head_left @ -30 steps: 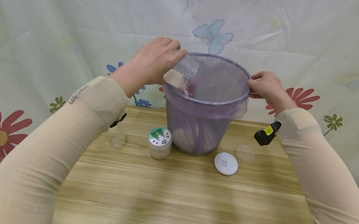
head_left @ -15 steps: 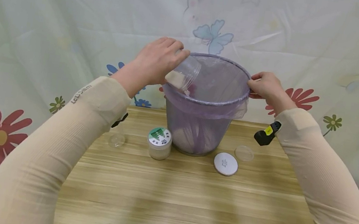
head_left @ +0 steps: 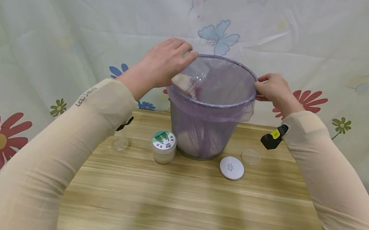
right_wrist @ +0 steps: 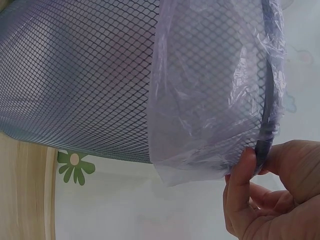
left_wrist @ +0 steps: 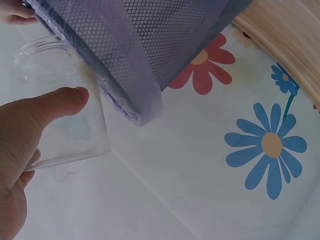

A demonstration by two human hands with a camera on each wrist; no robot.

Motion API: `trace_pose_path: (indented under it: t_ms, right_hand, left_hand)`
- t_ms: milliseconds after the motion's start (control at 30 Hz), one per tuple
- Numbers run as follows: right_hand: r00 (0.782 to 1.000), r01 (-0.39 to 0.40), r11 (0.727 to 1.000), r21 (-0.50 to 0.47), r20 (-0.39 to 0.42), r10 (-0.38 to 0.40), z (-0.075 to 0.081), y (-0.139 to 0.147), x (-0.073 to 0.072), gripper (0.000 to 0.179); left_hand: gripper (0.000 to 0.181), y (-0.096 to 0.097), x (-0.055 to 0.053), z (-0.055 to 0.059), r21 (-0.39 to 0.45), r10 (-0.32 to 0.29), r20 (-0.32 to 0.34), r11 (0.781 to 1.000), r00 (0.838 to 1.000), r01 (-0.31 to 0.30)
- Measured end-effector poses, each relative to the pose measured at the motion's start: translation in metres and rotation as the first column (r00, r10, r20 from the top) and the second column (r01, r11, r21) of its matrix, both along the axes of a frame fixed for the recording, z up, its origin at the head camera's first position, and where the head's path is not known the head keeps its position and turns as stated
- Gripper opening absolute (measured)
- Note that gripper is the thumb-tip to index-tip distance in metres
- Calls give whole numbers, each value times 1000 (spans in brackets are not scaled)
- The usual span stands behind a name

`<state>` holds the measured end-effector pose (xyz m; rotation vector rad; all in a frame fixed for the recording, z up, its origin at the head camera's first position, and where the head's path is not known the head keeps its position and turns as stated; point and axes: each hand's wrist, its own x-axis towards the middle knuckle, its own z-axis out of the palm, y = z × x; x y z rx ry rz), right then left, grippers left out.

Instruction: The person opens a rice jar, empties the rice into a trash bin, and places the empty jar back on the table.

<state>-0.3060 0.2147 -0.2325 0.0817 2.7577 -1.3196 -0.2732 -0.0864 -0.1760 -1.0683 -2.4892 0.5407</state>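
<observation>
My left hand [head_left: 167, 63] grips a clear plastic jar [left_wrist: 75, 130], tilted with its mouth over the left rim of a mesh trash can [head_left: 208, 134]. Pale, grainy stuff [head_left: 183, 81] lies along the jar's lower side and reaches its mouth. A thin purple bag [right_wrist: 200, 100] lines the can and folds down outside its rim. At the right of that rim, my right hand [head_left: 274, 89] pinches the edge and bag between thumb and fingers. In the right wrist view the fingertips [right_wrist: 245, 160] press on the bag from outside.
In front of the can stands a lidded jar [head_left: 163, 147] with a green and white label. Right of it lie a white round lid [head_left: 231, 168] and a clear disc [head_left: 251, 157]. Another small clear piece [head_left: 119, 143] lies left. A flower-print curtain [head_left: 96, 12] hangs behind the wooden table [head_left: 191, 218].
My left hand and the jar have shifted slightly right, further over the rim, and the pale stuff inside has moved with them. The right hand has stayed at the rim.
</observation>
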Motion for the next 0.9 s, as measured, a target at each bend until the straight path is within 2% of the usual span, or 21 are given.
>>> trace_pose_path:
  t_ms: [267, 567, 800, 900]
  right_hand:
    - [1000, -3, 1000, 10, -3, 3, 1, 0, 2, 51]
    - [1000, -10, 1000, -6, 5, 10, 2, -1, 3, 53]
    - [1000, -11, 1000, -8, 8, 11, 2, -1, 4, 53]
    - [1000, -12, 1000, -10, 8, 12, 2, -1, 4, 53]
  left_hand:
    - [82, 1, -1, -4, -11, -14, -24, 1000, 1000, 14]
    - [74, 1, -3, -7, -11, -58, -45, 998, 997, 57]
    - [102, 1, -3, -9, -47, -85, -64, 996, 994, 82]
    - [107, 1, -3, -9, -68, -91, -77, 994, 993, 85]
